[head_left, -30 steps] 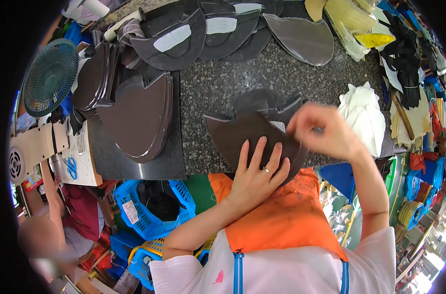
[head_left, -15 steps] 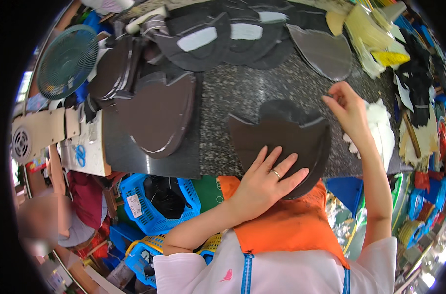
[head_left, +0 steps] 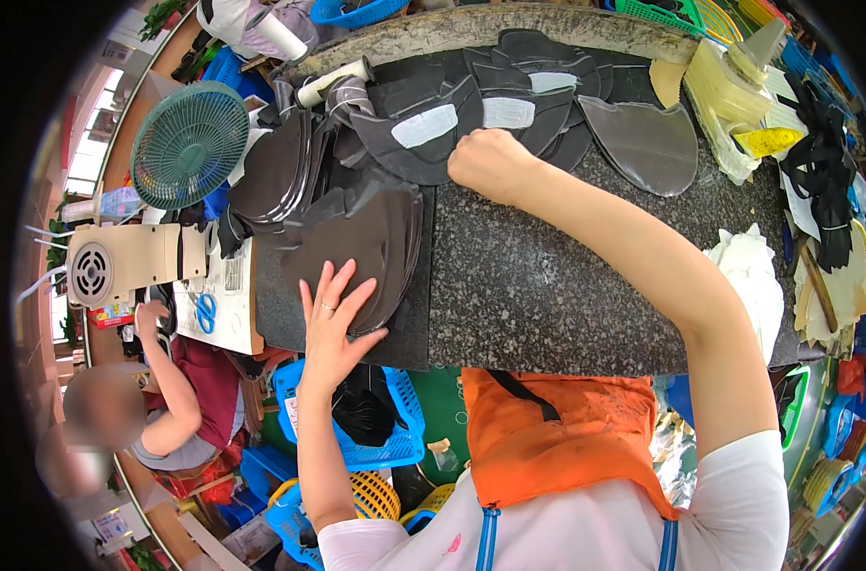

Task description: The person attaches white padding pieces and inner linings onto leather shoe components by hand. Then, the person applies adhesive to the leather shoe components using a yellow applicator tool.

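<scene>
My left hand (head_left: 336, 319) lies with spread fingers on the near edge of a stack of dark brown, rounded, notched pieces (head_left: 357, 243), which look like shoe uppers. My right hand (head_left: 492, 164) is closed in a fist over the stone slab, at the near edge of black pieces with white patches (head_left: 428, 126). Its fingertips are turned away, so whatever it holds is hidden. A single dark grey rounded piece (head_left: 642, 143) lies farther right. Another bundle of brown pieces (head_left: 276, 176) sits left of the stack.
The speckled stone slab (head_left: 547, 295) spans the front. A green fan (head_left: 190, 143), a beige machine (head_left: 133, 262) and blue scissors (head_left: 204, 312) are at left. White cloth (head_left: 751, 285) lies at right. Below is a blue basket (head_left: 409, 409). A co-worker (head_left: 200, 390) sits at left.
The brown piece formerly before me on the slab is gone from there. My left hand has moved left onto the stack; my right hand has swung left across the slab and closed.
</scene>
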### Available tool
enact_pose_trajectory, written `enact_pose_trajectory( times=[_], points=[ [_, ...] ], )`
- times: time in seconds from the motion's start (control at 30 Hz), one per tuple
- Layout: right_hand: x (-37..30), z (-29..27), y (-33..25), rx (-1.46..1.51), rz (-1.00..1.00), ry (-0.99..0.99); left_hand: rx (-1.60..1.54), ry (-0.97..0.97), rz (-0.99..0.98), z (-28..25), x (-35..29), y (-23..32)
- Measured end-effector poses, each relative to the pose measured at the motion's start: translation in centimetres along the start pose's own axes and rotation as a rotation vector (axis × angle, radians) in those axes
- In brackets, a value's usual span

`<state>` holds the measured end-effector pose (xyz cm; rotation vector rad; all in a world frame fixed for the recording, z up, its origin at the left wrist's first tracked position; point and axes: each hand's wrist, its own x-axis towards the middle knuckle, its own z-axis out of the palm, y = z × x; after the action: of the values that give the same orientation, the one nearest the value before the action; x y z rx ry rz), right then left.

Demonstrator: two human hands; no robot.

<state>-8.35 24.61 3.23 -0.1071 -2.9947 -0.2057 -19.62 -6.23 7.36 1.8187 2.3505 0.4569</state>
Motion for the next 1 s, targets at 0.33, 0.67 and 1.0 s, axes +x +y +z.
enact_pose_trajectory(
  times=[0.33, 0.67, 1.0],
  points=[
    [-4.3, -2.7, -2.0, 0.019, 0.098, 0.247, 0.369, 0.311, 0.141, 5.8, 14.9, 6.9],
    [-23.2, -6.6, -8.9, 0.589, 0.095, 0.127, -0.085, 0.248, 0.223, 3.4, 11.1, 12.5],
    [-36.4, -10.6, -1.8, -0.118, 1.016, -0.135, 0.017, -0.07, 0.217, 7.4, 3.1, 15.9]
  ],
)
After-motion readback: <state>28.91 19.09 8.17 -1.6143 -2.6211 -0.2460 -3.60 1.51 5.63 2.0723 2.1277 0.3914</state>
